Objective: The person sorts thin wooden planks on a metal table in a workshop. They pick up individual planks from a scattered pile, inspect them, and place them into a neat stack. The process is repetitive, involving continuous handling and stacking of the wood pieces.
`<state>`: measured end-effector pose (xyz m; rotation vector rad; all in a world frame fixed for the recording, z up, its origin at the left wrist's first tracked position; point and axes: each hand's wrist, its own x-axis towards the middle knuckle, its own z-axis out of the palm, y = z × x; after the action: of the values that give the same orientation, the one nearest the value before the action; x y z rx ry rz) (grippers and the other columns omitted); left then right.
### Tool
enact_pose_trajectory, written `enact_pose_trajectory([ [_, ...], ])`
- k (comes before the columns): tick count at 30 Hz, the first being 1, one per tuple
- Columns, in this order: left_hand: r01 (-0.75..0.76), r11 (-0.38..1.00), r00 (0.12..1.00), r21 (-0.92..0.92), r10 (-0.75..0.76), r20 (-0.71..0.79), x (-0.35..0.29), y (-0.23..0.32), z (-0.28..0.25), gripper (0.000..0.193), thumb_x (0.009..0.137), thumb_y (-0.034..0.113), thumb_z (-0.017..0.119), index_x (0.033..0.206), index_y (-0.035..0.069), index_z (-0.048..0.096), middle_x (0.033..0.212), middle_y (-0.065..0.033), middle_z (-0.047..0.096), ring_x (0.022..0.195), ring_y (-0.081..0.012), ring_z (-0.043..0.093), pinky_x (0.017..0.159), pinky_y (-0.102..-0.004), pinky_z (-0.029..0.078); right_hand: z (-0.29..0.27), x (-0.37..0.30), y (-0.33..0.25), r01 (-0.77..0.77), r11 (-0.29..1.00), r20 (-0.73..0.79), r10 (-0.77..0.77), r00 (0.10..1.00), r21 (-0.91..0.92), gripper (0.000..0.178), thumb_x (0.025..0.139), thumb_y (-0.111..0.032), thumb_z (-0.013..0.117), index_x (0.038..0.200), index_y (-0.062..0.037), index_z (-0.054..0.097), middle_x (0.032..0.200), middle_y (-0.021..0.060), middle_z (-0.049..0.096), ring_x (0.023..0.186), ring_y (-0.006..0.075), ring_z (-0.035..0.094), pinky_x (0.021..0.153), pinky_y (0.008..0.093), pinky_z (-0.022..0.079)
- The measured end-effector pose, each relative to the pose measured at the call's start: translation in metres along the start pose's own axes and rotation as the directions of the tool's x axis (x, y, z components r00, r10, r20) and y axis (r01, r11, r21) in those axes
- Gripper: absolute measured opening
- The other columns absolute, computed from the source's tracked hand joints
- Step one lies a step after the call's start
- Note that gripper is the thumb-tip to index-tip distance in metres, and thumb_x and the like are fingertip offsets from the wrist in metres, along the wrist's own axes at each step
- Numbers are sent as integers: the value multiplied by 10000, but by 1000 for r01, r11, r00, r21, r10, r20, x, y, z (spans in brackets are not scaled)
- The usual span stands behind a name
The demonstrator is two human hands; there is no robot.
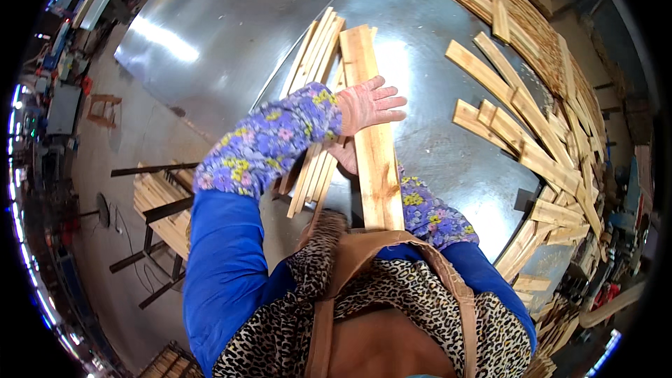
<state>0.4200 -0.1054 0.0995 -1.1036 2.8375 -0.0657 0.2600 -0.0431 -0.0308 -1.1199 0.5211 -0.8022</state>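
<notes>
A long, pale wooden board (378,175) runs from close to my body out over the metal table. Across its upper face lies my left hand (369,104), fingers stretched out and apart. Part of my right hand (344,155) shows at the board's left edge; the rest is hidden beneath the board, which it appears to hold from below. Just left of both hands, a row of narrow wooden strips (318,45) lies side by side, partly covered by my left sleeve (273,140).
Loose boards (483,73) fan out on the table's right side, beside a larger heap of boards (560,217). A sheet-metal surface (210,21) extends to the far left. Below it at left, a dark metal frame (157,213) bears more wood. A small wooden stool (105,109) stands on the floor.
</notes>
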Motion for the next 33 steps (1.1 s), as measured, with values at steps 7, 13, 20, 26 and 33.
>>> enact_pose_trajectory([
  [7, 11, 998, 974, 56, -23, 224, 30, -26, -73, 735, 858, 293, 811, 1527, 105, 570, 1285, -123, 687, 1292, -297, 655, 1296, -522, 359, -14, 0, -14, 17, 288, 44, 88, 995, -958, 935, 1000, -593, 679, 1667, 2, 405, 1700, 314, 418, 1600, 457, 347, 1332, 564, 258],
  [13, 855, 492, 519, -165, -804, 289, -54, -4, -84, 905, 801, 468, 902, 1504, 22, 548, 1273, -142, 712, 1280, -322, 670, 1125, -503, 508, -26, -19, 7, -584, 798, 196, 603, 773, -148, 1131, 1064, -553, 717, 1785, -50, 5, 1541, 203, 622, 1417, 343, 588, 1236, 434, 440],
  [20, 766, -377, -24, -520, -826, 563, -124, 36, -4, 983, 743, 578, 908, 1404, -57, 554, 1307, -233, 666, 1143, -369, 735, 1050, -451, 578, 11, 14, -1, -538, 732, 184, 648, 739, -419, 1035, 1042, -434, 765, 1716, 36, 136, 1552, 351, 553, 1462, 387, 562, 1212, 442, 463],
  [26, 989, -69, -45, -131, -983, 179, -104, 69, 46, 976, 715, 679, 888, 1367, 3, 620, 1335, -169, 622, 1169, -415, 683, 990, -503, 565, 17, 27, -17, -548, 685, 268, 710, 652, -480, 1107, 999, -432, 761, 1709, 80, 85, 1489, 350, 610, 1392, 407, 614, 1171, 443, 478],
  [33, 818, -498, -341, -287, -822, 455, -95, 50, -13, 890, 791, 613, 850, 1356, -33, 614, 1410, -233, 632, 1273, -414, 673, 1070, -511, 553, 5, 25, -4, -566, 691, 251, 706, 662, -450, 1165, 998, -360, 778, 1757, 41, -10, 1259, 223, 759, 1267, 346, 679, 1130, 415, 495],
])
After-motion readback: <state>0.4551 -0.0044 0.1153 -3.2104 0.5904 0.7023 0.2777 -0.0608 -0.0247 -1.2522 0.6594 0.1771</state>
